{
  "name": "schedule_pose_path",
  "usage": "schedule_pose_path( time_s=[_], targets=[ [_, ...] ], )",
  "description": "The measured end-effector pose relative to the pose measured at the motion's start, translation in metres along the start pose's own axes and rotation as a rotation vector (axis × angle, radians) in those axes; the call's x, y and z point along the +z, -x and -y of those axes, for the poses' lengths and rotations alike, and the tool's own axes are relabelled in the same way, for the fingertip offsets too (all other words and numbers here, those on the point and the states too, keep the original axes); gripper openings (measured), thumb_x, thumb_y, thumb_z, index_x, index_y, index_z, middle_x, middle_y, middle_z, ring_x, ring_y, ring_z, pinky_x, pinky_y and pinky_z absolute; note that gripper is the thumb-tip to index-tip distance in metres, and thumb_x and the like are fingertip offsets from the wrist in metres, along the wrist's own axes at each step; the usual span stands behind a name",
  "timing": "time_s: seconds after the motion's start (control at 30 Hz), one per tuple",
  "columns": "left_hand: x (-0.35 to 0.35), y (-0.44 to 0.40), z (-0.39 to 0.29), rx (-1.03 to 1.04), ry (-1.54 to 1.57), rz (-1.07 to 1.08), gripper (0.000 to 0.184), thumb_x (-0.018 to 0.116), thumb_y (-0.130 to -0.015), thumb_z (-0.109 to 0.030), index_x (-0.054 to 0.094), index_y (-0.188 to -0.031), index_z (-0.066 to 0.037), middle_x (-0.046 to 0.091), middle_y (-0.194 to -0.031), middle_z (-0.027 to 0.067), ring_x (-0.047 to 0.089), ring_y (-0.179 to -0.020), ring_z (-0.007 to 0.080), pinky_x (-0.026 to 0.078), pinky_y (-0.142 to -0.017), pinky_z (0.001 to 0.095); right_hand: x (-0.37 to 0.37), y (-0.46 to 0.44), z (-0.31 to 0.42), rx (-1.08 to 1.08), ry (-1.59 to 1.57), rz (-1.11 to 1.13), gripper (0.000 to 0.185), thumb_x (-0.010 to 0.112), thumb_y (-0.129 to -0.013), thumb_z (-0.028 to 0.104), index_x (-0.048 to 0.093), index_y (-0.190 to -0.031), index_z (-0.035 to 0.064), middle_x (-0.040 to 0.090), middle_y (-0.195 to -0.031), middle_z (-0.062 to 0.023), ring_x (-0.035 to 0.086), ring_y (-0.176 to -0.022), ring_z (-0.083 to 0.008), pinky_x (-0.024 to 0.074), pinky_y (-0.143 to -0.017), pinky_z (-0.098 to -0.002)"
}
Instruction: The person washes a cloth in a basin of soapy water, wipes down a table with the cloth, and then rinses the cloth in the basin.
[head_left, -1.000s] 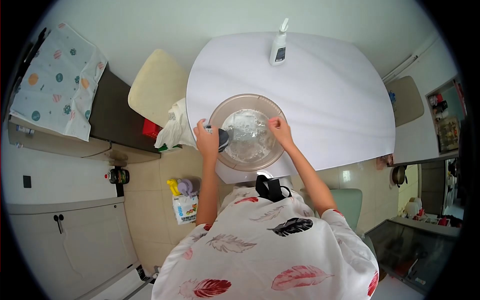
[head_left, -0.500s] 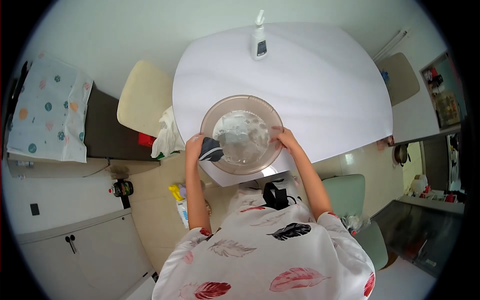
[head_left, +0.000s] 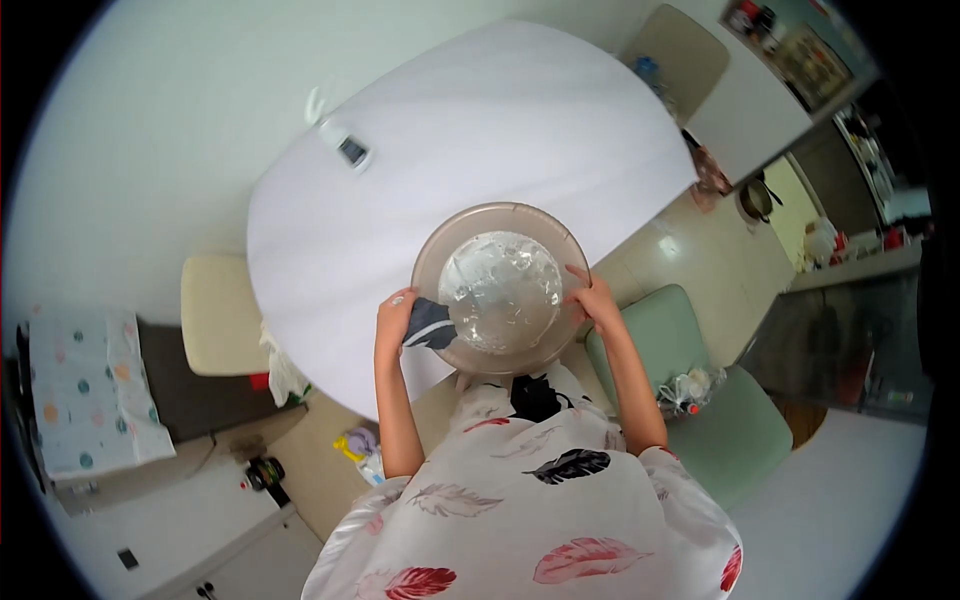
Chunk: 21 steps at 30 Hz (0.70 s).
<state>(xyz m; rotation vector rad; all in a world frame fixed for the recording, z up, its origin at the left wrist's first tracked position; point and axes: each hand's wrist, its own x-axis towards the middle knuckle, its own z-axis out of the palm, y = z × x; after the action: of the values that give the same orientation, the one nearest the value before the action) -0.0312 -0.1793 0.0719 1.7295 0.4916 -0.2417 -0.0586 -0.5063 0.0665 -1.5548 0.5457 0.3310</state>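
Note:
A round beige basin [head_left: 432,262] with clear, rippling water in it is between my hands, at the near edge of the white table [head_left: 450,130]. My left hand [head_left: 396,318] is closed on the basin's left rim together with a dark grey cloth [head_left: 430,325] with a light stripe, which hangs over the rim. My right hand [head_left: 594,300] grips the right rim, fingers inside and thumb out of clear sight. A white spray bottle [head_left: 345,146] stands at the table's far left edge.
Green chairs [head_left: 650,335] are at the right, one bearing a clear plastic bag [head_left: 690,390]. A cream chair [head_left: 215,315] stands left of the table, beside a white cloth [head_left: 285,375]. A glass-topped cabinet [head_left: 845,340] is at the far right. Yellow and purple items lie on the floor.
The view has turned to the right, with the basin and my hands. My right hand, earlier above the water, has taken hold of the right rim. My left hand moved the cloth onto the left rim.

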Motion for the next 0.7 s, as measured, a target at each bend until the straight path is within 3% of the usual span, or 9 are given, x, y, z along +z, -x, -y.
schedule_pose_path(
  time_s=[0.23,0.7],
  targets=[
    [0.155,-0.027,-0.036,0.010,-0.142,0.279,0.035,0.058,-0.077,-0.024,0.064,-0.101,0.001,0.064,-0.080,0.0082,0.057,-0.069,0.0134,0.045,-0.064,0.0244,-0.134,0.015,-0.033,0.032,-0.152,-0.344,0.058,0.054,-0.062,0.001,0.053,-0.120,0.0034,0.053,-0.053,-0.0034,0.046,-0.034,-0.0127,0.0360,-0.033,-0.0243],
    [0.456,-0.046,-0.103,0.180,-0.389,0.800,0.031,0.057,-0.077,-0.023,0.066,-0.096,0.001,0.062,-0.076,0.0074,0.056,-0.066,0.0128,0.045,-0.062,0.0246,-0.301,0.055,-0.080,0.084,-0.561,-0.841,0.061,0.053,-0.062,0.003,0.050,-0.123,0.0036,0.055,-0.058,-0.0073,0.046,-0.036,-0.0148,0.0369,-0.036,-0.0272]
  ],
)
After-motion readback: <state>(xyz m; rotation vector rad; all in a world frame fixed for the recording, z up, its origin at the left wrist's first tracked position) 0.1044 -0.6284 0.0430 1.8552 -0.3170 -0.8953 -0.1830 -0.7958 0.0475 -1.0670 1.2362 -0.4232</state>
